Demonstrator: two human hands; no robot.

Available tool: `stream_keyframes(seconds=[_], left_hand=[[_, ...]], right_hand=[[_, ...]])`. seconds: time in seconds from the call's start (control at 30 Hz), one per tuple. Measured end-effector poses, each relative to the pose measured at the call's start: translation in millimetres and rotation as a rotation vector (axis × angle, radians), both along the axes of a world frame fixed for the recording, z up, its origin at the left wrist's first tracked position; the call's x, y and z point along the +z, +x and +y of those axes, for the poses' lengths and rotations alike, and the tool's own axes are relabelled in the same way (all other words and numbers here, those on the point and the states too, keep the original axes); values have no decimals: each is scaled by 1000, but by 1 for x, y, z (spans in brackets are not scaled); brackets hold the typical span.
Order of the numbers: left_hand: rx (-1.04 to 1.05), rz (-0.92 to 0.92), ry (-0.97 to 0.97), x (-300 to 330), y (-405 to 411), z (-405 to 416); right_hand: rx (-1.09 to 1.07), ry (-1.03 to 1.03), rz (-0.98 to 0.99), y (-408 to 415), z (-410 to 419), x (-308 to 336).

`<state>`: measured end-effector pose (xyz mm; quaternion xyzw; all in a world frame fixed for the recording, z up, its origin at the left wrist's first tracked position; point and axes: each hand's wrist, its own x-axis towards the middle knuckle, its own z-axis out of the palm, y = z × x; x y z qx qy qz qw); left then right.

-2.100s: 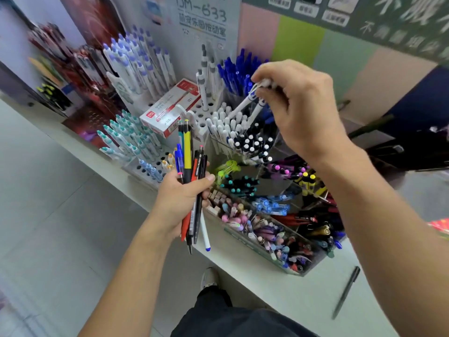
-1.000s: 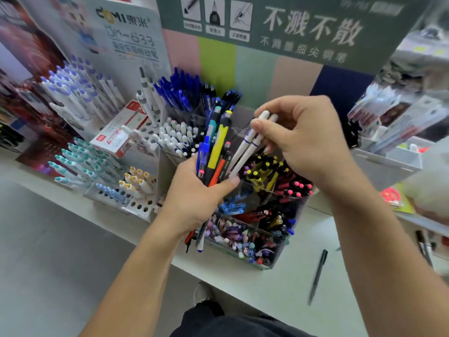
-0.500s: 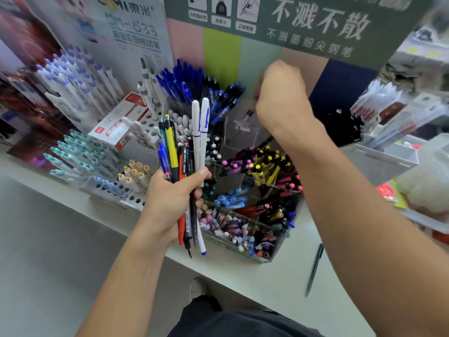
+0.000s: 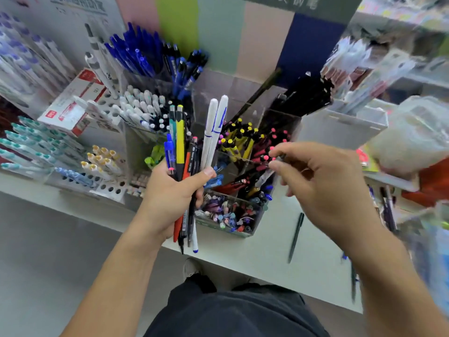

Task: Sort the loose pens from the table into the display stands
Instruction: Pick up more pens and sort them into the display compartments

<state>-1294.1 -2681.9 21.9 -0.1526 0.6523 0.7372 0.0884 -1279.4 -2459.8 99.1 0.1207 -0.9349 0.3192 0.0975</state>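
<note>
Your left hand (image 4: 170,190) and right hand (image 4: 323,181) are bare, no rings, watch or gloves; both forearms bare, no sleeves in view. Below the hands you wear a dark top (image 4: 233,312). A grey-white shoe (image 4: 192,267) shows just above its edge.

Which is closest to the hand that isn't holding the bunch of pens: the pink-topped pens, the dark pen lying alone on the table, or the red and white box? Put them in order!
From the right hand, in the head view:
1. Pink-topped pens: in the stand, right by its fingertips.
2. Dark pen: alone on the table, just below the hand.
3. Red and white box: far off on the left side.
</note>
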Motion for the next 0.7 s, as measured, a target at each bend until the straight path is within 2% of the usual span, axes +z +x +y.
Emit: stream_keyframes(seconds=[0.17, 0.23, 0.43, 0.6, 0.7], left_hand=[[-9, 6, -18, -4, 2, 0], [-10, 5, -10, -4, 3, 0], [-2, -5, -17, -3, 6, 1], [6, -40, 25, -4, 12, 0], [2, -78, 95, -2, 13, 1]], right_hand=[[-8, -94, 72, 7, 2, -2], [35, -59, 47, 8, 4, 2], [66, 197, -177, -8, -6, -39], [139, 425, -472, -21, -22, -59], [106, 470, -560, -23, -26, -65]])
